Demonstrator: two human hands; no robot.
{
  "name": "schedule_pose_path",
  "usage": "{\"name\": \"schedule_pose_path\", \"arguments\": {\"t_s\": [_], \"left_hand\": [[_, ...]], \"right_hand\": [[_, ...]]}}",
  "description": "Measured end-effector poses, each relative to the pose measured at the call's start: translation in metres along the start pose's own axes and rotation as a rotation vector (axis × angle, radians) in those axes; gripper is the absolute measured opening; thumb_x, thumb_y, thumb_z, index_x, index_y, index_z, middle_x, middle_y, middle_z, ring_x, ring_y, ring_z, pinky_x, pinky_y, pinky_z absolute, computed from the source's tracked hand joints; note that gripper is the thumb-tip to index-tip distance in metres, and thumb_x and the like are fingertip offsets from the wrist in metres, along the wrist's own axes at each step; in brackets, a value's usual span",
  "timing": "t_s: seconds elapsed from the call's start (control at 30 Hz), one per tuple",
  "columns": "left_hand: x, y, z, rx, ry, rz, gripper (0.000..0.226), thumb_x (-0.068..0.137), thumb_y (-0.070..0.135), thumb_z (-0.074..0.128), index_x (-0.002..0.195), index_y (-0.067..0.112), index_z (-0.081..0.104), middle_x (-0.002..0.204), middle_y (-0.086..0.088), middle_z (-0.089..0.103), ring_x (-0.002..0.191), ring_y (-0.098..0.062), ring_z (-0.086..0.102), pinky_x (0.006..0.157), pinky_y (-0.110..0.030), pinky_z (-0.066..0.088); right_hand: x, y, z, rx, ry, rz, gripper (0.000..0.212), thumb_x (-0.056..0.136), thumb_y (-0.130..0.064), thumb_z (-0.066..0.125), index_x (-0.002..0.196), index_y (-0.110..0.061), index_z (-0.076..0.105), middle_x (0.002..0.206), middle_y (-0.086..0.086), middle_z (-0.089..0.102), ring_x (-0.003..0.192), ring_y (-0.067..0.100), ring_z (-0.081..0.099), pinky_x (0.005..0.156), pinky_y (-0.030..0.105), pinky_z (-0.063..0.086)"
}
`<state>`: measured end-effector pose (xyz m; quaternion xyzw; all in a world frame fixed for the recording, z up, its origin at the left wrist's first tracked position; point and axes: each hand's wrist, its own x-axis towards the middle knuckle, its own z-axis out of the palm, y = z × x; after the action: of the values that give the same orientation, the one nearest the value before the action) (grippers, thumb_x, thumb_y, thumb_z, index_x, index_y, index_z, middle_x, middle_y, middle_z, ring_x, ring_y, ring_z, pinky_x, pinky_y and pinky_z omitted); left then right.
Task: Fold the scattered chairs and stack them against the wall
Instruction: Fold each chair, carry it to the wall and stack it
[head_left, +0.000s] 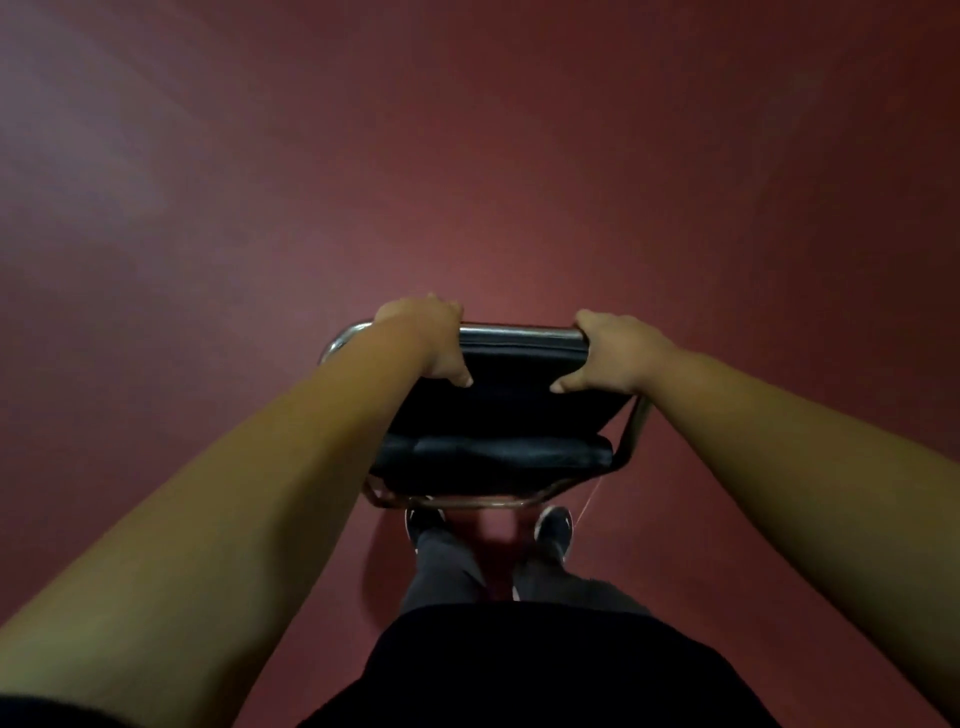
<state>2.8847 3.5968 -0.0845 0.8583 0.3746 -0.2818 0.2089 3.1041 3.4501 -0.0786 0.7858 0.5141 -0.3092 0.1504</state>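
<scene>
A folded chair (509, 415) with black padding and a chrome tube frame hangs upright in front of me, above my feet. My left hand (431, 338) grips the left end of its top rail, fingers over the far side and thumb on the black backrest. My right hand (613, 353) grips the right end of the same rail the same way. The black seat cushion lies flat against the backrest. The lower frame bar crosses just above my shoes.
A dark red floor (519, 156) fills the whole view ahead and to both sides. My two shoes (555, 527) stand just behind the chair's lower bar. No wall or other chair is in view.
</scene>
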Motion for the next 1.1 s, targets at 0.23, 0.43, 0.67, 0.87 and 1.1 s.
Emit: {"name": "schedule_pose_path", "arguments": {"t_s": [0.23,0.43,0.67,0.87,1.1], "left_hand": [[-0.017,0.058,0.003,0.094,0.013,0.059,0.069,0.064,0.056,0.086,0.123,0.032,0.061,0.117,-0.001,0.069,0.110,-0.031,0.066,0.081,-0.038,0.046],[-0.031,0.140,0.006,0.274,0.027,0.183,0.062,0.060,0.049,0.084,0.116,0.032,0.065,0.110,0.000,0.070,0.106,-0.029,0.067,0.078,-0.037,0.043],[-0.080,0.265,0.033,0.542,0.057,0.402,0.060,0.060,0.048,0.085,0.114,0.037,0.064,0.100,0.004,0.066,0.099,-0.027,0.064,0.081,-0.037,0.039],[-0.141,0.390,0.102,0.796,0.080,0.561,0.051,0.060,0.050,0.085,0.104,0.034,0.063,0.093,0.005,0.065,0.088,-0.025,0.057,0.086,-0.040,0.036],[-0.218,0.535,0.198,0.986,0.097,0.815,0.050,0.060,0.046,0.088,0.100,0.034,0.061,0.099,0.004,0.065,0.106,-0.028,0.063,0.092,-0.044,0.035]], "right_hand": [[-0.063,0.035,0.034,0.203,0.042,0.107,0.068,0.058,-0.080,0.081,0.086,-0.028,0.047,0.086,-0.010,0.060,0.083,0.021,0.059,0.070,0.038,0.045],[-0.136,0.079,0.085,0.401,0.133,0.243,0.069,0.061,-0.080,0.080,0.099,-0.029,0.054,0.092,-0.008,0.064,0.086,0.019,0.062,0.076,0.042,0.055],[-0.243,0.129,0.177,0.665,0.238,0.420,0.092,0.062,-0.082,0.077,0.137,-0.036,0.053,0.117,-0.008,0.067,0.098,0.020,0.066,0.079,0.040,0.058],[-0.349,0.173,0.282,0.944,0.243,0.515,0.084,0.071,-0.065,0.087,0.139,-0.029,0.054,0.126,-0.002,0.067,0.105,0.024,0.067,0.091,0.043,0.058],[-0.480,0.214,0.401,1.197,0.363,0.679,0.064,0.070,-0.056,0.090,0.122,-0.033,0.059,0.110,-0.008,0.070,0.092,0.015,0.069,0.086,0.037,0.059]]}}
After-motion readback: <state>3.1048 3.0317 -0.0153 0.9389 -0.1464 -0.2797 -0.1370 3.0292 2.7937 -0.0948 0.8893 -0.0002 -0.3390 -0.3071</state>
